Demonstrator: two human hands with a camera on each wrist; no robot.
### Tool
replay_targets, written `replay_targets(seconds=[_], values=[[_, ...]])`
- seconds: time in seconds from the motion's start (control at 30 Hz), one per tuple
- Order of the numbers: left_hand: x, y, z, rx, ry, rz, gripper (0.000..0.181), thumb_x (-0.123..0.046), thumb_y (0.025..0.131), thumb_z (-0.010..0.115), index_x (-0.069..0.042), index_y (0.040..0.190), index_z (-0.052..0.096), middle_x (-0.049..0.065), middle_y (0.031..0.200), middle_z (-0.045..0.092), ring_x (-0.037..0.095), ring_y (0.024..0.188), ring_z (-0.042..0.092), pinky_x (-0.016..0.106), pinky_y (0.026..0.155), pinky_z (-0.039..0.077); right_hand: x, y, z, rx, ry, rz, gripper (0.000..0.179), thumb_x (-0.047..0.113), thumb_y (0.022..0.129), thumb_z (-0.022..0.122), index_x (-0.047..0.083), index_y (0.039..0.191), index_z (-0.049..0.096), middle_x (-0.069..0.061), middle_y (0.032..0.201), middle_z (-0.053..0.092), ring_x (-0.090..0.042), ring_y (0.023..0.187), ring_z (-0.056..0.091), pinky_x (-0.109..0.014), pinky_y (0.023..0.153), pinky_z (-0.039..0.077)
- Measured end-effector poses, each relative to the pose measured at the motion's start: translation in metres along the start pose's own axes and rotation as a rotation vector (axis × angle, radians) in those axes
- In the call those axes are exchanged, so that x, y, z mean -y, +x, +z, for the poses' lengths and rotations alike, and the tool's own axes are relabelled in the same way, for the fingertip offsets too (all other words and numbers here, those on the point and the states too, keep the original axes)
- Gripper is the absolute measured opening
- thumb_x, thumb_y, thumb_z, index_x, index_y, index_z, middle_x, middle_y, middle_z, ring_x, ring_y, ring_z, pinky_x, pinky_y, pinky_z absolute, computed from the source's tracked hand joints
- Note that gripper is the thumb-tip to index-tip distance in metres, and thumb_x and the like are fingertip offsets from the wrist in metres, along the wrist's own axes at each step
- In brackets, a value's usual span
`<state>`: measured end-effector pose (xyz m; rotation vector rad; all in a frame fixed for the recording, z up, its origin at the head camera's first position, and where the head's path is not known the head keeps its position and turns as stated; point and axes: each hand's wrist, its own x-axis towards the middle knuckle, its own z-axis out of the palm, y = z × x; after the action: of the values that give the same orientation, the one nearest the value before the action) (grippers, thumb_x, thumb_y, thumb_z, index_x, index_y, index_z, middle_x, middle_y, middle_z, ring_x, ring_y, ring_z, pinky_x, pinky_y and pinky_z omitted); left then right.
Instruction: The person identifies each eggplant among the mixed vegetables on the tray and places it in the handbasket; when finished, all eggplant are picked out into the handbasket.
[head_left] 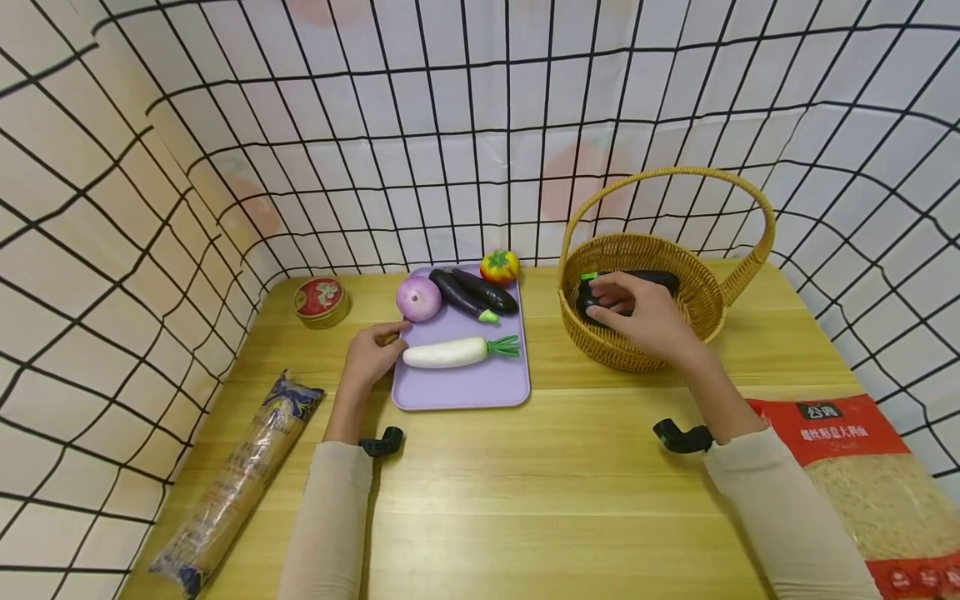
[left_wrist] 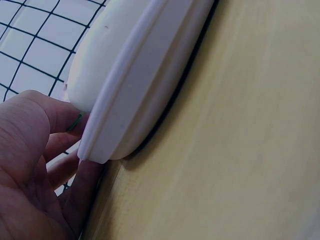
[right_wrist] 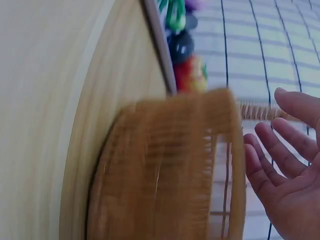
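We judge the step in hand to be a reach into the woven wicker basket [head_left: 615,354], right of center in the frame, where our right hand [head_left: 645,312] hangs loosely spread and grasps nothing above glossy, dark eggplants [head_left: 662,279]; the next move seems to call for closing on a smooth, slippery skin or lifting clear of the rim. Left of center, our left hand [head_left: 372,358] pinches the raised edge of the flat plastic lavender tray [head_left: 461,392], which bears a tapered white radish [head_left: 446,353] and a round purple onion [head_left: 418,298].
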<state>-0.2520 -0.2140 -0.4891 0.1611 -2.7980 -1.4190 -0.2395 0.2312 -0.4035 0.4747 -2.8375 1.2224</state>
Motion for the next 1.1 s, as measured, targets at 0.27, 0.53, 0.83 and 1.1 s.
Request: replay_targets(seconds=[0.27, 0.53, 0.83, 1.1], values=[[0.000, 0.000, 0.002, -0.002, 0.001, -0.010, 0.040, -0.022, 0.090, 0.069, -0.023, 0.130, 0.074, 0.008, 0.144, 0.064, 0.029, 0.137, 0.054, 0.048, 0.113, 0.045, 0.027, 0.016, 0.040, 0.046, 0.093, -0.050, 0.044, 0.036, 0.098, 0.069, 0.013, 0.135, 0.063, -0.010, 0.128, 0.069, -0.025, 0.112, 0.066, -0.047, 0.098, 0.055], [0.001, 0.001, 0.003, -0.005, -0.006, -0.003, 0.039, -0.021, 0.091, 0.069, -0.023, 0.129, 0.074, 0.007, 0.144, 0.064, 0.028, 0.139, 0.053, 0.048, 0.114, 0.044, 0.037, 0.037, 0.071, 0.096, 0.163, -0.004, 0.042, 0.027, 0.098, 0.070, 0.006, 0.134, 0.063, -0.018, 0.133, 0.066, -0.030, 0.119, 0.065, -0.047, 0.103, 0.055], [0.002, 0.000, 0.001, -0.003, -0.013, -0.006, 0.039, -0.021, 0.092, 0.068, -0.022, 0.130, 0.074, 0.008, 0.144, 0.064, 0.029, 0.140, 0.052, 0.048, 0.115, 0.043, 0.040, 0.048, 0.092, 0.123, 0.217, 0.033, 0.048, 0.026, 0.098, 0.071, 0.002, 0.137, 0.060, -0.018, 0.138, 0.064, -0.034, 0.120, 0.066, -0.048, 0.099, 0.058], [0.001, 0.000, 0.000, -0.002, -0.023, -0.009, 0.038, -0.022, 0.092, 0.069, -0.023, 0.130, 0.074, 0.007, 0.144, 0.064, 0.028, 0.140, 0.051, 0.049, 0.115, 0.043, 0.039, 0.059, 0.109, 0.133, 0.226, 0.071, 0.047, 0.027, 0.097, 0.072, 0.005, 0.137, 0.061, -0.013, 0.139, 0.063, -0.034, 0.122, 0.065, -0.045, 0.098, 0.058]])
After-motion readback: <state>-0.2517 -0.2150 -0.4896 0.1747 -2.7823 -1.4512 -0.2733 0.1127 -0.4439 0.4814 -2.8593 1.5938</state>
